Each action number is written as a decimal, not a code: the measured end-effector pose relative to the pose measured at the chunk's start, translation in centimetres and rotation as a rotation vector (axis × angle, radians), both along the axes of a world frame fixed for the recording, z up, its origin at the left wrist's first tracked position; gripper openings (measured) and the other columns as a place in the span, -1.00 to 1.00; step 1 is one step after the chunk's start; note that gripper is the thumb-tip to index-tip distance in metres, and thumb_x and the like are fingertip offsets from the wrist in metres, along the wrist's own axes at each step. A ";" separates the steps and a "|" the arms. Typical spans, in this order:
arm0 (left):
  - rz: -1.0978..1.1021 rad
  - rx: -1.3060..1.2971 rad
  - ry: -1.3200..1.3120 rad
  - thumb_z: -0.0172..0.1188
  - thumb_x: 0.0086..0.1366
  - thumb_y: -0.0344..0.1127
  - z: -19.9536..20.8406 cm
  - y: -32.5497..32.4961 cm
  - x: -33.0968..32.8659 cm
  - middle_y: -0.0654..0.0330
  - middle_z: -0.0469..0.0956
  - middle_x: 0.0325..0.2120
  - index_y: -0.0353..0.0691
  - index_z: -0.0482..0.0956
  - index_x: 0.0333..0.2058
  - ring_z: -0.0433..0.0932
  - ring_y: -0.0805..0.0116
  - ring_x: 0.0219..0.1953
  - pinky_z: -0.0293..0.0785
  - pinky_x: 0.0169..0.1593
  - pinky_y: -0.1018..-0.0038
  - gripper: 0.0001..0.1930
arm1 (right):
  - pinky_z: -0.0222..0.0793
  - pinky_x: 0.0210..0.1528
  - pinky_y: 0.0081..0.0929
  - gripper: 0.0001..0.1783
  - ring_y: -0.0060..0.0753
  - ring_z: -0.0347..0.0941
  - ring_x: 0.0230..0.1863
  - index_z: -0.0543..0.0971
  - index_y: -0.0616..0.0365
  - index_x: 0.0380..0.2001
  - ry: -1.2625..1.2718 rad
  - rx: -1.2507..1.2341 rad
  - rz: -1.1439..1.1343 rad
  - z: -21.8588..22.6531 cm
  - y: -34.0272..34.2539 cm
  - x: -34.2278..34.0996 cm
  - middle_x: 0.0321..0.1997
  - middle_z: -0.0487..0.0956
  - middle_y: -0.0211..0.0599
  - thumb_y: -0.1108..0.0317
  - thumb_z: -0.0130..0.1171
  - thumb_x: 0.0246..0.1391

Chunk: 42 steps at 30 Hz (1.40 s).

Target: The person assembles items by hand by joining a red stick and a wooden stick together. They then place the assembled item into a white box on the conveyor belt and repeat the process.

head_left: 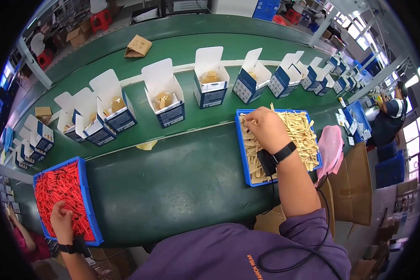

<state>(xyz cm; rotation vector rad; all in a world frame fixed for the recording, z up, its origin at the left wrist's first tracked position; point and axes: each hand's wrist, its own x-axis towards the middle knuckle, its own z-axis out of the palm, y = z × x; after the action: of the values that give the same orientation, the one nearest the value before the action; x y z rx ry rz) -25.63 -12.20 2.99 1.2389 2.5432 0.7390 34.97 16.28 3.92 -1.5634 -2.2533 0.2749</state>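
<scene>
Left hand (pixel 62 219) digs into the red sticks (pixel 63 196), fingers curled on some. Right hand (pixel 264 128) pinches tan sticks (pixel 303 133) in the blue tray (pixel 241 149).

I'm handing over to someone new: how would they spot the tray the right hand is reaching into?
Start at the green conveyor belt with its row of open blue-and-white boxes. On the near ledge, toward the right, sits a blue tray under the right hand. It holds pale sticks; the left tray holds red ones.
</scene>
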 end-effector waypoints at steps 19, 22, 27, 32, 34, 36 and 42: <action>-0.401 0.303 -1.367 0.24 0.35 -0.48 -4.5 13.8 28.4 0.11 0.67 -0.31 -0.36 0.58 -0.20 0.63 0.43 -0.36 0.60 -0.21 0.52 -0.91 | 0.44 -0.26 -0.59 -0.81 -0.56 0.53 -0.33 0.69 0.22 -0.22 0.864 -0.560 0.212 -5.4 -10.6 -13.4 -0.42 0.59 -0.40 0.42 0.39 0.09; -0.411 0.174 -1.259 0.24 0.35 -0.47 -4.8 13.7 28.7 0.14 0.67 -0.33 -0.37 0.60 -0.19 0.63 0.46 -0.37 0.60 -0.23 0.54 -0.89 | 0.49 -0.24 -0.58 -0.79 -0.56 0.55 -0.30 0.69 0.21 -0.17 0.878 -0.489 0.216 -6.0 -10.1 -13.1 -0.31 0.64 -0.32 0.40 0.37 0.13; -0.378 0.117 -1.180 0.25 0.35 -0.45 -4.8 13.5 29.0 0.17 0.67 -0.37 -0.38 0.62 -0.19 0.63 0.48 -0.39 0.59 -0.27 0.57 -0.88 | 0.49 -0.21 -0.64 -0.79 -0.59 0.55 -0.30 0.67 0.26 -0.14 1.291 -0.828 0.098 -6.8 -9.8 -13.0 -0.27 0.65 -0.33 0.41 0.32 0.18; -0.378 0.158 -1.193 0.23 0.37 -0.45 -5.3 12.9 28.7 0.16 0.67 -0.38 -0.37 0.61 -0.20 0.62 0.49 -0.40 0.58 -0.28 0.57 -0.88 | 0.48 -0.17 -0.62 -0.79 -0.62 0.55 -0.26 0.64 0.29 -0.09 1.337 -1.007 0.007 -5.9 -10.0 -12.7 -0.26 0.63 -0.38 0.43 0.25 0.25; -0.375 0.153 -1.236 0.21 0.38 -0.44 -5.1 13.3 28.6 0.15 0.67 -0.38 -0.37 0.61 -0.20 0.62 0.49 -0.40 0.58 -0.29 0.57 -0.89 | 0.47 -0.19 -0.63 -0.79 -0.61 0.55 -0.27 0.65 0.30 -0.08 1.217 -0.846 0.053 -5.8 -9.9 -12.8 -0.27 0.62 -0.39 0.43 0.23 0.26; -0.377 0.153 -1.260 0.21 0.38 -0.43 -4.9 13.6 28.4 0.15 0.67 -0.39 -0.37 0.61 -0.20 0.62 0.49 -0.41 0.57 -0.29 0.57 -0.89 | 0.46 -0.20 -0.63 -0.79 -0.62 0.54 -0.28 0.65 0.30 -0.09 1.160 -0.759 0.080 -5.4 -9.7 -12.8 -0.28 0.62 -0.39 0.44 0.23 0.26; -0.470 0.017 -1.248 0.21 0.39 -0.39 -5.0 13.8 27.8 0.17 0.67 -0.38 -0.35 0.61 -0.19 0.63 0.49 -0.39 0.57 -0.28 0.56 -0.87 | 0.41 -0.25 -0.65 -0.82 -0.66 0.50 -0.35 0.69 0.28 -0.15 0.970 -0.596 0.140 -4.7 -9.2 -12.1 -0.34 0.62 -0.40 0.43 0.26 0.23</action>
<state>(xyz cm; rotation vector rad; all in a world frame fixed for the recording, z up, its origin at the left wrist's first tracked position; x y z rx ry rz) 2.21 1.64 -2.01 0.8556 1.1936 0.9686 22.89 7.04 -0.75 -1.0893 -1.5312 1.4818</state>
